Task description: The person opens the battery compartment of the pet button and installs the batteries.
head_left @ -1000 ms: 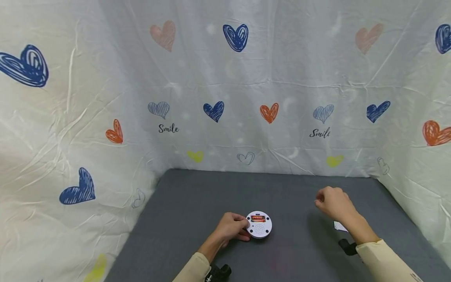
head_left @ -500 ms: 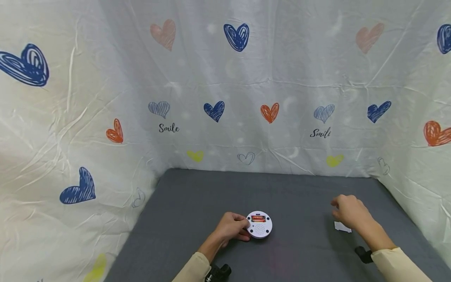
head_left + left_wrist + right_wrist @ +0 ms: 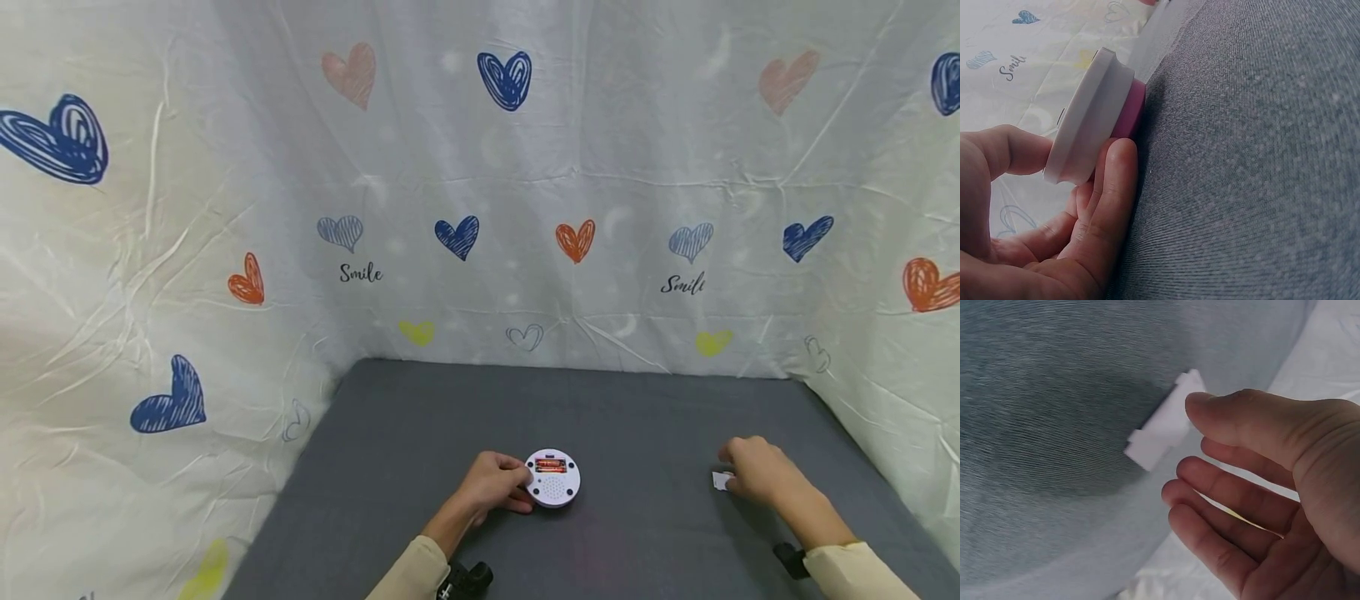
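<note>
A round white battery-powered device point(image 3: 552, 492) lies back side up, with two orange-and-black batteries point(image 3: 551, 466) in its uncovered compartment. Speaker holes and small dark feet dot the same face; a pink part point(image 3: 1130, 111) faces the cloth beneath. My left hand point(image 3: 491, 486) pinches its left edge, thumb on top and fingers below. Off to the right, my right hand point(image 3: 765, 473) hovers over a small white battery cover point(image 3: 1163, 428) with tabs at its ends. The thumb overlaps the cover in the right wrist view; the other fingers are loosely bent and hold nothing.
A dark grey cloth point(image 3: 615, 417) covers the table. White curtains point(image 3: 450, 142) printed with hearts and "Smile" rise behind and on both sides. Each wrist carries a black camera, such as the left one point(image 3: 467, 581).
My right hand has moved right and down towards the cover, lowering over it and hiding its right part. The left hand and the round device have stayed in place.
</note>
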Demonstrator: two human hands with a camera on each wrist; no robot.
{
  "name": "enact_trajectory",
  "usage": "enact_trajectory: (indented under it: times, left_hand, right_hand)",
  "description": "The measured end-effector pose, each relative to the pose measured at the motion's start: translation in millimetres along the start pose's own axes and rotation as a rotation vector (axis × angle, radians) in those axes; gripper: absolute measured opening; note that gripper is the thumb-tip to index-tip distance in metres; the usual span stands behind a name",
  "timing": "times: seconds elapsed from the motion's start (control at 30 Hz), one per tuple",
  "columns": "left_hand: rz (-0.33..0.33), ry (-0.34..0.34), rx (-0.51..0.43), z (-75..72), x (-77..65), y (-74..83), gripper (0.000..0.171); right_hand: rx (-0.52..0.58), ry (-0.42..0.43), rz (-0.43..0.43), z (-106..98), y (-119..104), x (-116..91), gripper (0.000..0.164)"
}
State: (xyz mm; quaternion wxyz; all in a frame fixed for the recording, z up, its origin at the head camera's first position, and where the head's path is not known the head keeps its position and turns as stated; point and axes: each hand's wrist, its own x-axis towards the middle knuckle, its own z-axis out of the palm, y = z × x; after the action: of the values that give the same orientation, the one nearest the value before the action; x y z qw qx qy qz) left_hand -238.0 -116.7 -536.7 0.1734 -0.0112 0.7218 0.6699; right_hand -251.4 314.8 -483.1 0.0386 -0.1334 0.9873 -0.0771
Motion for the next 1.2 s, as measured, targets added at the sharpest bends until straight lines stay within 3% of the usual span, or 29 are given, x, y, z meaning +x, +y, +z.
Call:
enact_trajectory:
  times: [0.37, 0.7, 1.2]
  left_hand:
    - [-0.001, 0.003, -0.003, 1.1, -1.0, -0.3, 0.030]
    - [0.006, 0.004, -0.010, 0.6, -1.5, 0.9, 0.030]
    - [0.000, 0.015, 0.011, 0.7, -1.8, 1.9, 0.026]
  right_hand:
    - [0.000, 0.053, -0.047, 19, 6, -4, 0.018]
    - [-0.027, 0.105, -0.079, 18, 2, -5, 0.014]
    - [0.004, 0.219, -0.232, -13, -62, 32, 0.013]
